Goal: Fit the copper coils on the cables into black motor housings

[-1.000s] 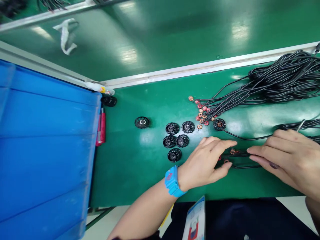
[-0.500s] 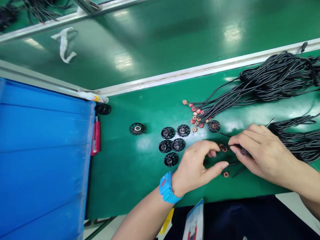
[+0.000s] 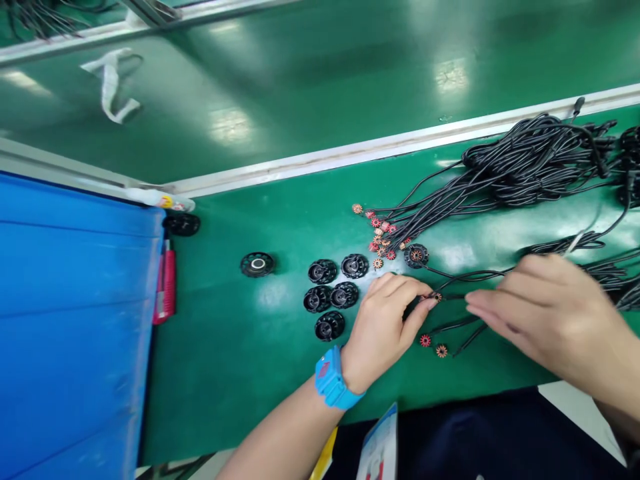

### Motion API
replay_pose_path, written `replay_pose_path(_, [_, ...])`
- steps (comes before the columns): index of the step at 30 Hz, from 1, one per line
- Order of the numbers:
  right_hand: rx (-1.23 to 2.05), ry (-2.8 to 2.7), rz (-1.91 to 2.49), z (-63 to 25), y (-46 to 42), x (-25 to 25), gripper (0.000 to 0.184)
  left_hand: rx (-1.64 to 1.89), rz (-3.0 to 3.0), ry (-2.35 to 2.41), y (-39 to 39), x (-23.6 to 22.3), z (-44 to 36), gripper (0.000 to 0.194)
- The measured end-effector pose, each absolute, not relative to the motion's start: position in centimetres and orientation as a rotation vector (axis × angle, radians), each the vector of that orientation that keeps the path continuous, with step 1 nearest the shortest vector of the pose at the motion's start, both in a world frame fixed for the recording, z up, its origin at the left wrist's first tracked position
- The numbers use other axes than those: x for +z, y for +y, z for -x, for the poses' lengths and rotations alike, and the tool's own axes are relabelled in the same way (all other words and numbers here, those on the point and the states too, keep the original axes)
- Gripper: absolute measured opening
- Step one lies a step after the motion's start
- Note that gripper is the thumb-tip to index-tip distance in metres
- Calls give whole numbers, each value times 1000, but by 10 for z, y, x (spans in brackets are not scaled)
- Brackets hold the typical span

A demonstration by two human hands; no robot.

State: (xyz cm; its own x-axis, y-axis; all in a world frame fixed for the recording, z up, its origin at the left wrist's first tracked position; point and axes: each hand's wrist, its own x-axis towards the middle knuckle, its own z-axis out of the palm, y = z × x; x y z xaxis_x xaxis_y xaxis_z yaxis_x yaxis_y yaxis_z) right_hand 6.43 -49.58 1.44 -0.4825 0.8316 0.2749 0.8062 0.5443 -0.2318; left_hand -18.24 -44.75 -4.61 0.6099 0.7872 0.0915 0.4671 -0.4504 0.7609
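My left hand (image 3: 387, 320), a blue band on its wrist, is closed, thumb and forefinger pinching the end of a black cable. A small copper-coloured toothed end (image 3: 439, 297) shows at the fingertips. My right hand (image 3: 550, 327) is closed and slightly blurred, to the right along the cables. From it sticks a thin pale shaft (image 3: 575, 241) of a slim tool, its handle mostly hidden by the palm. Just beyond my left hand, a black round slotted housing (image 3: 416, 256) holds one toothed end. Below lie a red toothed end (image 3: 425, 341) and a copper one (image 3: 441, 351).
Several black round housings (image 3: 330, 326) stand left of my left hand; another (image 3: 258, 264) lies farther left. Bundled black cables (image 3: 530, 167) fill the right back. A blue bin (image 3: 70, 320) borders the left, beside a red cutter (image 3: 169, 283). A raised white-edged ledge (image 3: 300, 160) runs behind.
My left thumb and forefinger have closed on the cable end. My right hand has let go there and moved right. The view has shifted slightly.
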Motion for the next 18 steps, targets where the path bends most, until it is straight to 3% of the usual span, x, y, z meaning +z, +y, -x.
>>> replay_pose_path(5, [19,-2581,1379,-49,-496,-15,12,575,-2045,985,-447,-42,181,6])
replay_pose_path(18, [173,-2511,1337,-58,-499,-11,11,605,-1822,915,-448,-35,178,8])
